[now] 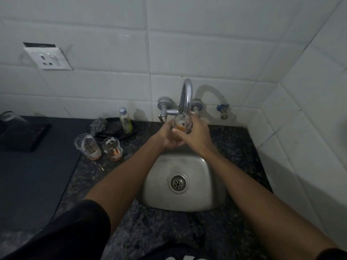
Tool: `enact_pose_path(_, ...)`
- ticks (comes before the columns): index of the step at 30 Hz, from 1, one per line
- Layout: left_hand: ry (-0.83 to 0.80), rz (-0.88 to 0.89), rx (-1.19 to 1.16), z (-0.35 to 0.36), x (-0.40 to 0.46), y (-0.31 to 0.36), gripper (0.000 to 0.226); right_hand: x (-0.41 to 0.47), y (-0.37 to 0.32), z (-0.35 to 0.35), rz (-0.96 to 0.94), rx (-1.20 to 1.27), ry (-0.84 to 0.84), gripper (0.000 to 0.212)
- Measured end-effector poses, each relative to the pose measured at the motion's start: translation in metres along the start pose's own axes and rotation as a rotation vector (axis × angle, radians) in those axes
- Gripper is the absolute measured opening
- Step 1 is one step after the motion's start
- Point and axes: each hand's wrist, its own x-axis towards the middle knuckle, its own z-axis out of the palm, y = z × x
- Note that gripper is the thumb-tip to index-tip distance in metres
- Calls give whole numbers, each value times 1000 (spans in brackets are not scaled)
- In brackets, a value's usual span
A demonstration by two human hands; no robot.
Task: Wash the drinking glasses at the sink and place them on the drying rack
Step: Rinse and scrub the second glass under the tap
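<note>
Head view, looking down at the sink (212, 166). One glass (182, 124) up right under the tap (185, 96) spout, mouth tilted toward the camera, orange dregs and some white foam pooled inside. Left hand (168, 138) curled around the lower body and base, right hand (197, 136) wrapped over the side near the rim, so both sets of fingers clamped on the same glass. No clear stream of water visible, can't tell whether the tap is running.

Handling guess: thin, stiff, light, and breakable, probably slick once wet and soapy. Steel basin directly below, so a slip likely means a chip or worse. Best grip looks like around the body, low down, thumb against fingers, not by the rim.

Two more dirty glasses waiting on the counter (234, 147) left of the sink, standing upright just beside each other: the taller glass (87, 146) with foam streaks and a reddish ring at the bottom, the shorter glass (112, 148) with orange residue and foam in the base. Behind those, a small bottle (125, 120) with a pale cap, partly full of yellowish liquid, likely dish soap, next to a steel scrubber (97, 125). Sink bowl holding nothing but the drain (178, 182). No drying rack anywhere in sight.
</note>
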Motion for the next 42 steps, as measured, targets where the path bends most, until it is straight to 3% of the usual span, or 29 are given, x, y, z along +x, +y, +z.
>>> enact_pose_path(2, -43, 27, -102, 8, -4, -1, 41, -4, 4, -7, -123, -116, -19, 59)
enact_pose_path(5, 4, 100, -182, 10, -4, 1, 38, -15, 12, -16, -512, -423, -43, 39)
enact_pose_path(7, 3, 138, -210, 10, -5, -1, 40, -20, 24, -15, -602, -493, -153, 31)
enact_pose_path(12, -46, 230, -246, 12, -1, -3, 56, 0, 13, -10, -233, -154, -316, 43)
enact_pose_path(14, -1, 214, -172, 8, -2, 0, 48, 7, 6, -15, -249, -99, -366, 37)
enact_pose_path(18, 18, 172, -27, -4, -6, 8, 48, 15, 14, -24, -421, -451, -504, 37)
enact_pose_path(19, 9, 198, -48, -4, -7, 8, 42, 15, 17, -19, -396, -392, -484, 37)
enact_pose_path(21, 1, 268, -86, -2, -8, 6, 35, 12, 8, -9, -174, -71, -425, 35)
enact_pose_path(23, -3, 296, -100, -2, -3, 3, 39, 12, -2, 2, 19, 157, -399, 37)
enact_pose_path(26, -22, 224, -20, -4, -2, 6, 52, 12, 3, 0, -172, -72, -380, 38)
enact_pose_path(28, -11, 208, 45, -3, -5, 10, 45, 10, 15, -2, -255, -163, -383, 38)
enact_pose_path(30, 4, 278, 23, -1, -7, 9, 32, 9, 13, -1, -45, 83, -375, 32)
enact_pose_path(32, -8, 343, -28, 1, -4, 3, 36, 13, 2, 1, 260, 368, -387, 31)
enact_pose_path(33, -21, 350, -50, 2, -5, 0, 41, 15, -2, 0, 288, 383, -377, 31)
enact_pose_path(36, -29, 269, -45, 8, -8, 3, 44, 15, 7, -1, -83, 7, -370, 32)
enact_pose_path(38, -23, 251, -24, 11, -9, 8, 36, 9, 13, -1, -153, -113, -408, 38)
enact_pose_path(42, 21, 299, -64, 9, -2, 0, 30, 12, -3, 3, 307, 373, -419, 32)
